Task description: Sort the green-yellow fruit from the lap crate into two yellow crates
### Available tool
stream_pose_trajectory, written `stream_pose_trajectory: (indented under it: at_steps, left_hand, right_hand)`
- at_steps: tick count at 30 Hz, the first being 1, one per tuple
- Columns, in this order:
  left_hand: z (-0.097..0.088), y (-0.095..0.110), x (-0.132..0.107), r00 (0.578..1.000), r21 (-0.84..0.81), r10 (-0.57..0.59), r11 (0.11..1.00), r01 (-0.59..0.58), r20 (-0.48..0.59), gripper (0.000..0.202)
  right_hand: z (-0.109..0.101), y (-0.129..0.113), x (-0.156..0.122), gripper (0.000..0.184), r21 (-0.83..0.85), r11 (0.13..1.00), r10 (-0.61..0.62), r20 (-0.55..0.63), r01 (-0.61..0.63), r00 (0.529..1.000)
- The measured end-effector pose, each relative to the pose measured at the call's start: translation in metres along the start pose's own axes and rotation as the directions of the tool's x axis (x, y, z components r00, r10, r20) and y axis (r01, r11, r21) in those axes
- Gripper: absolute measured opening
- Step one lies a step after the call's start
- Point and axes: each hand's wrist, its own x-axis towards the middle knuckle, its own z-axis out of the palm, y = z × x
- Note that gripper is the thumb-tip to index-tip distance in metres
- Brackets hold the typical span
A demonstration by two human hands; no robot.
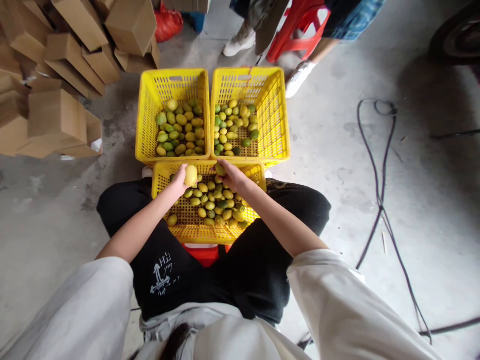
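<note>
My left hand [181,178] is closed around a large pale yellow lemon [191,175], over the near yellow crate [180,231]. To its right, my right hand [231,176] grips a smaller green lemon [220,169], partly covered by my fingers. Below both hands, several yellow and green lemons [210,205] lie loose in the near crate, most of them toward its middle and right. Just beyond stand two more yellow crates side by side. The left far crate [141,115] and the right far crate [281,115] both hold mixed green and yellow lemons.
Cardboard boxes [56,115] are piled at the upper left, near a red bag [168,24]. A person's white shoe [300,79] is close to the right far crate, by a red stool [296,37]. A black cable [383,195] loops across the floor at right.
</note>
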Motion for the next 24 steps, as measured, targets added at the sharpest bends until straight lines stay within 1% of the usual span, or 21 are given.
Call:
stream_pose_trajectory:
  at_steps: [2, 3, 7, 9, 11, 13, 16, 17, 19, 21, 22, 24]
  left_hand:
    - [0.002, 0.000, -0.003, 0.998, 0.029, -0.009, 1.000, 0.010, -0.054, 0.019]
    - [0.003, 0.001, -0.005, 0.997, 0.056, -0.012, 0.998, 0.016, -0.071, 0.022]
    - [0.007, -0.001, -0.013, 0.998, 0.107, -0.057, 0.993, 0.057, 0.000, 0.037]
    - [0.007, -0.001, -0.015, 0.997, 0.113, -0.069, 0.992, 0.064, 0.036, 0.039]
    - [0.006, -0.001, -0.017, 0.996, 0.110, -0.065, 0.992, 0.058, 0.060, 0.041]
    - [0.006, -0.002, -0.018, 0.996, 0.131, -0.035, 0.991, 0.024, 0.083, 0.039]
    - [0.006, -0.002, -0.021, 0.992, 0.181, 0.039, 0.982, -0.060, 0.120, 0.026]
    - [0.006, -0.002, -0.022, 0.990, 0.183, 0.061, 0.980, -0.083, 0.125, 0.022]
    - [0.007, -0.002, -0.024, 0.991, 0.168, 0.086, 0.980, -0.103, 0.103, 0.019]
    - [0.007, -0.002, -0.024, 0.996, 0.152, 0.072, 0.985, -0.079, 0.050, 0.017]
    - [0.007, -0.001, -0.024, 0.998, 0.144, 0.046, 0.988, -0.051, 0.036, 0.017]
    - [0.007, 0.000, -0.024, 0.998, 0.119, -0.029, 0.993, 0.022, 0.054, 0.022]
  right_hand:
    - [0.002, -0.001, -0.002, 0.023, 0.013, 0.999, 0.038, 0.011, -0.038, 0.999]
    - [0.003, -0.001, -0.004, 0.027, 0.015, 0.998, 0.064, 0.023, -0.064, 0.998]
    - [0.003, -0.002, -0.007, 0.034, 0.026, 0.992, 0.122, 0.069, -0.124, 0.990]
    - [0.001, -0.001, -0.007, 0.033, 0.015, 0.991, 0.133, 0.072, -0.134, 0.989]
    - [0.000, 0.000, -0.006, 0.027, -0.007, 0.992, 0.127, 0.067, -0.126, 0.990]
    - [-0.001, 0.002, -0.005, 0.021, -0.026, 0.996, 0.084, 0.061, -0.082, 0.995]
    - [-0.001, 0.003, -0.005, 0.018, -0.031, 1.000, 0.005, 0.065, -0.003, 0.998]
    - [-0.001, 0.003, -0.005, 0.019, -0.025, 1.000, -0.008, 0.060, 0.009, 0.998]
    - [-0.001, 0.002, -0.004, 0.018, -0.008, 1.000, 0.007, 0.036, -0.007, 0.999]
    - [0.000, 0.001, -0.002, 0.016, 0.006, 0.999, 0.053, 0.002, -0.053, 0.999]
    - [0.000, 0.000, -0.002, 0.018, 0.009, 0.997, 0.075, -0.010, -0.075, 0.997]
    - [0.001, -0.001, -0.001, 0.027, 0.012, 0.995, 0.100, -0.027, -0.099, 0.995]
